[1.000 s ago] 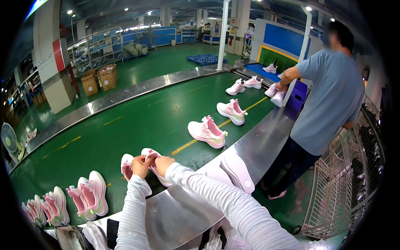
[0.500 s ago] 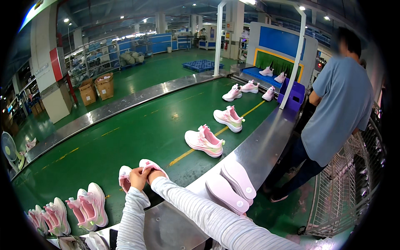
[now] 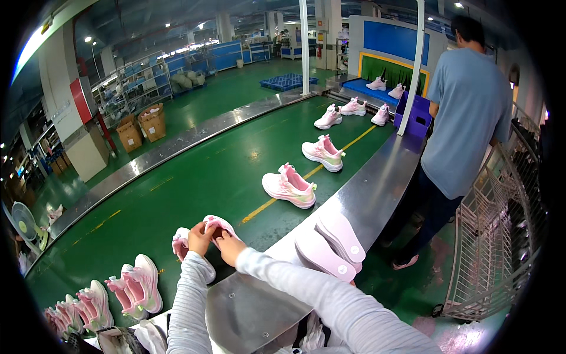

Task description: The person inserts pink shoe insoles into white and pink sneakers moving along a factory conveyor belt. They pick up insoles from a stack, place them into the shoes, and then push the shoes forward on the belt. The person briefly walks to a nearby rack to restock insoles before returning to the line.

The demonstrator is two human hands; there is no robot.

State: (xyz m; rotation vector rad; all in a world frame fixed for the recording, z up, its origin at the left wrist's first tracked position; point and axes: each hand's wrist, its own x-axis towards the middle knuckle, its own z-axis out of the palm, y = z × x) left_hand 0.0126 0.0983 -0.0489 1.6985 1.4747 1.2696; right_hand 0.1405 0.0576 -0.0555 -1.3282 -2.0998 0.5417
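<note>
A pink and white sneaker point(image 3: 219, 223) stands at the near edge of the green belt, and both my hands are closed at its opening. My left hand point(image 3: 199, 241) pinches the collar from the left, thumb and fingers together. My right hand point(image 3: 230, 248) has its fingers curled at the opening's near side, partly inside. The matching sneaker point(image 3: 181, 241) sits just left, partly covered by my left hand and sleeve. To the right of my right forearm, a pair of pale pink soles point(image 3: 326, 253) faces up on the metal edge.
More pink sneakers stand on the green belt point(image 3: 218, 177), several at lower left and several toward the blue-topped machine point(image 3: 383, 53). A purple bin point(image 3: 415, 121) sits beside the machine. At right are a person in a blue shirt point(image 3: 466, 112) and a wire cart point(image 3: 489, 236).
My view has shifted slightly. My right hand has drawn a little back out of the sneaker's opening, so its fingers show more. The person at right has turned and shifted left in view.
</note>
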